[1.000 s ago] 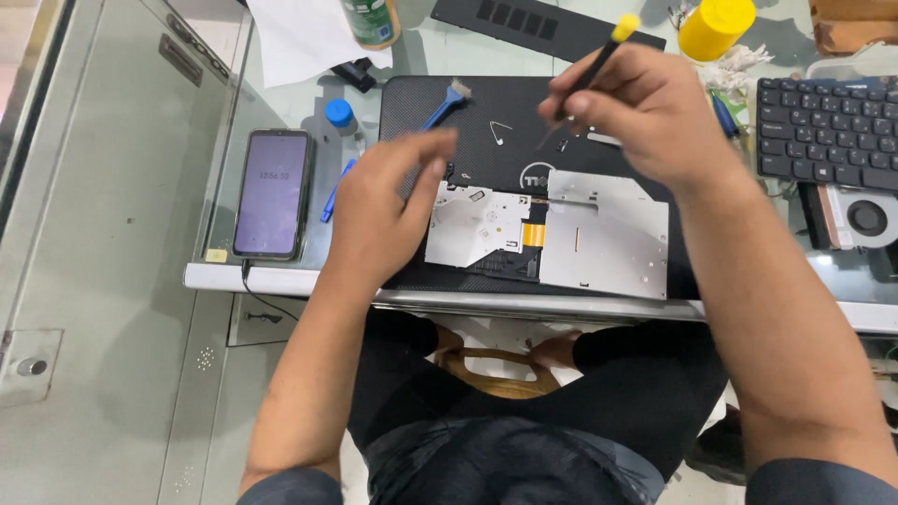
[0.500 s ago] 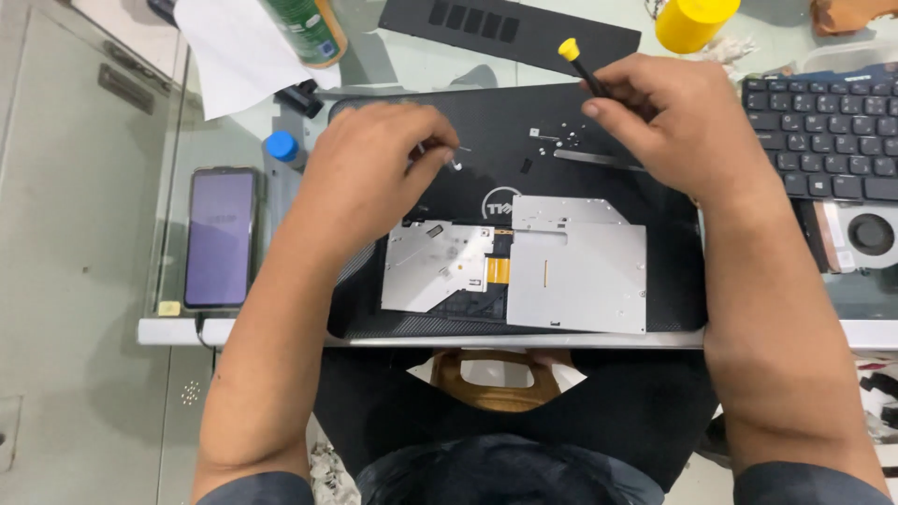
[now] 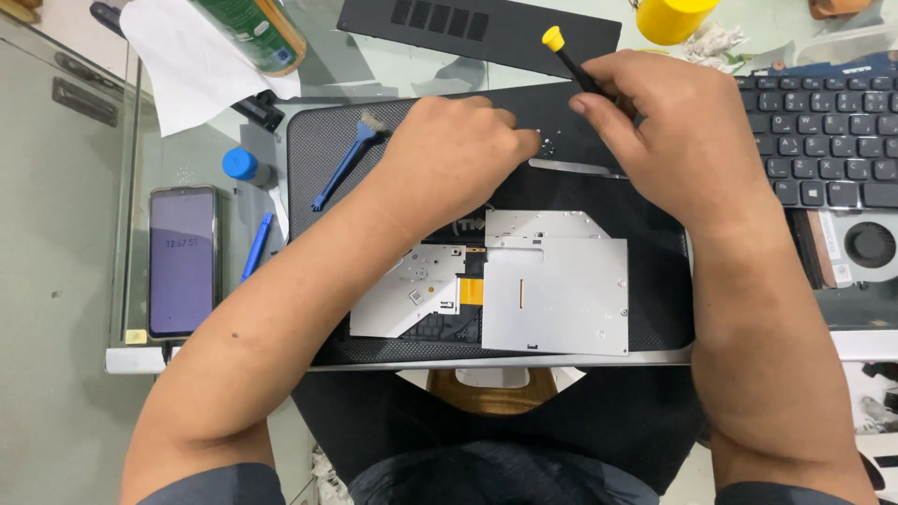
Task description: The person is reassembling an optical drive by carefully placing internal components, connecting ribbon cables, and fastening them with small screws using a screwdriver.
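My right hand (image 3: pixel 678 131) is shut on a black screwdriver with a yellow cap (image 3: pixel 564 54), at the far side of a closed black laptop (image 3: pixel 655 309). My left hand (image 3: pixel 454 154) rests on the lid beside it, fingertips pinched near tiny screws (image 3: pixel 544 145) and a thin metal strip (image 3: pixel 575 168). Whether the fingers hold a screw is hidden. A silver optical drive (image 3: pixel 552 290) lies on the lid nearer to me, partly opened with an orange ribbon showing.
A blue brush (image 3: pixel 341 159) lies on the lid's left. A phone (image 3: pixel 181 262), a blue pen (image 3: pixel 254 248) and a blue-capped bottle (image 3: pixel 241 165) sit left of the laptop. Beyond are a black panel (image 3: pixel 486 28), a green can (image 3: pixel 257 33) and a yellow cup (image 3: pixel 673 14); an opened keyboard (image 3: pixel 823 140) lies right.
The view has shifted so the laptop fills the middle. My left hand moved from the drive toward the lid's far edge, and my right hand lowered the screwdriver close beside it.
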